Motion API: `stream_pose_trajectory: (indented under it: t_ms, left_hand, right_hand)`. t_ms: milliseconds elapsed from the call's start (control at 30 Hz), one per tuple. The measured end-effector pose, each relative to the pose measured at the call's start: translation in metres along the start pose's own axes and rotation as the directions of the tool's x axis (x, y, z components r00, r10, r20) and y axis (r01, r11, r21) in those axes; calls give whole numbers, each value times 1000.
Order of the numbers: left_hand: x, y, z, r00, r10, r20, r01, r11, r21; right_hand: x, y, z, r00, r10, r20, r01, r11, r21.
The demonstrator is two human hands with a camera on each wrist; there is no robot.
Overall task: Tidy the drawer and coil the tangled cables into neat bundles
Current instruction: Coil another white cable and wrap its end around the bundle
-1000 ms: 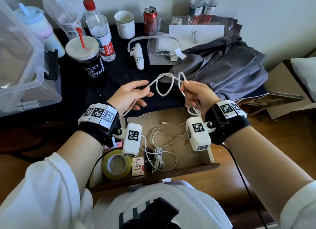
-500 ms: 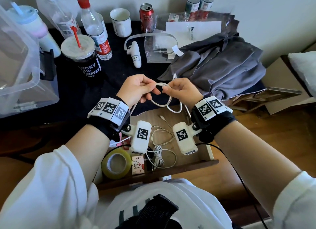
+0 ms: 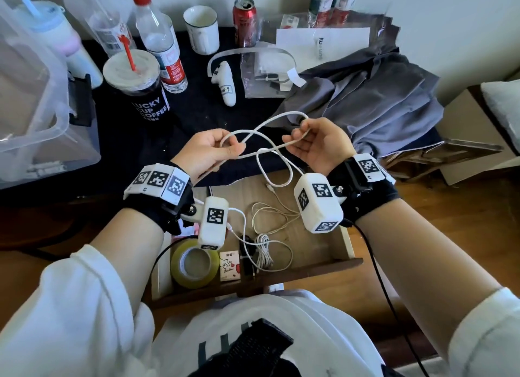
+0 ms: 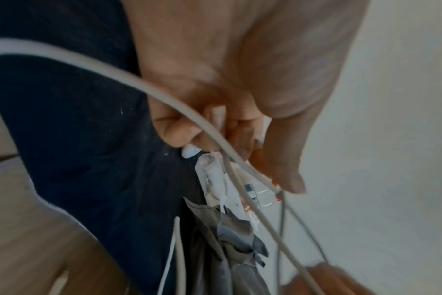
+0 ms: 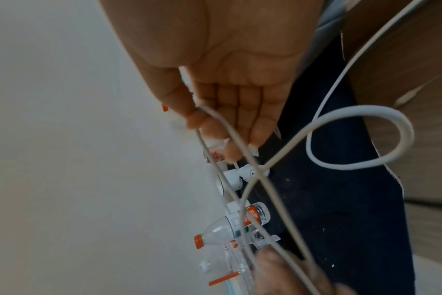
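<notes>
A white cable (image 3: 270, 122) hangs in the air above the open wooden drawer (image 3: 323, 250), stretched between both hands in crossing strands, with one loop (image 3: 285, 179) drooping toward the drawer. My left hand (image 3: 235, 149) pinches a small loop of it between thumb and fingers. My right hand (image 3: 301, 129) pinches the other side, palm toward me. In the left wrist view the cable (image 4: 189, 112) runs across the curled fingers (image 4: 179, 129). In the right wrist view the cable (image 5: 366, 111) curls into a loop beside the fingers (image 5: 240, 123). More white cables (image 3: 263, 252) lie tangled in the drawer.
The drawer also holds a roll of tape (image 3: 194, 264) and a small card box (image 3: 229, 265). On the dark tabletop stand a coffee cup (image 3: 138, 89), bottles (image 3: 161, 41), a mug (image 3: 201, 28), a can (image 3: 244, 21), a white controller (image 3: 225, 86) and grey cloth (image 3: 365, 100). A clear bin (image 3: 31, 100) sits at left.
Half a second ago my hands were close together on the cable. They have since moved apart, drawing it out into longer crossing strands with a loop hanging below.
</notes>
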State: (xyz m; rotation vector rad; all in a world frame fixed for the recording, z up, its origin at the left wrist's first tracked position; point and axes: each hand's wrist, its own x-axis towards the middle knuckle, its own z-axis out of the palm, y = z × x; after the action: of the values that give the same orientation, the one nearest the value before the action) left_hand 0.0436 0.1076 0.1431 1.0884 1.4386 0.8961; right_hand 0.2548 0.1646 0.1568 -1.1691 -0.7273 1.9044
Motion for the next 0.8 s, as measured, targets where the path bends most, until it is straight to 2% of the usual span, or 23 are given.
stream_pose_trajectory:
  t_ms: [100,167,300,400,500,567,700,733,800]
  left_hand:
    - [0,-4,-3,995,-41,-91,43,999,15]
    - [2,-10,-7,981,-104,-164,92,993,-80]
    - [2,-19,-20,934,-295,-202,219,918,-330]
    - [-1,-22,-23,916,-334,-222,242,902,-356]
    - [-3,-22,-20,898,-319,-304,246,935,-256]
    - [-4,-21,-16,909,-279,-310,212,949,-233]
    - [-6,-8,-6,966,-204,-159,112,885,-452]
    - [-6,-3,-4,977,-176,-121,101,880,-465]
    - [-8,5,-2,994,-97,-58,67,922,-380]
  right_hand:
    - [-3,0,0,998,49,31,-51,997,64]
    - [-4,3,-8,998,56,0,-56,998,-9]
    - [1,13,-35,980,90,-179,-114,985,-127]
    - [2,21,-52,947,159,-280,-190,978,-86]
    - [1,26,-59,912,164,-375,-214,972,-95]
    - [-1,27,-59,908,162,-387,-235,961,-149]
    - [-3,29,-55,925,198,-325,-321,865,-385]
    - [-2,31,-55,927,204,-315,-329,845,-421]
    - [4,35,-55,928,212,-308,-340,819,-462]
